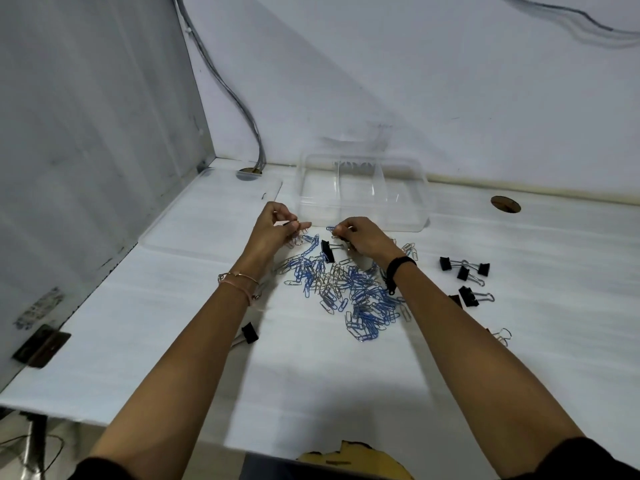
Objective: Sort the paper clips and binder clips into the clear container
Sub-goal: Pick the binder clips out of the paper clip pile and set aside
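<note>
With your left hand (273,225) and right hand (360,235) both pinched closed on a few paper clips (346,289) above the pile, carry them to the far clear container (362,192) (still empty, it seems), keeping binder clips (464,271) on the right for another compartment.

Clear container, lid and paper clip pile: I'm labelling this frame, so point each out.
clear container (408,216), head view, bare front wall.
lid (194,216), head view, its flat middle.
paper clip pile (360,292), head view, blue clips near the centre.
</note>
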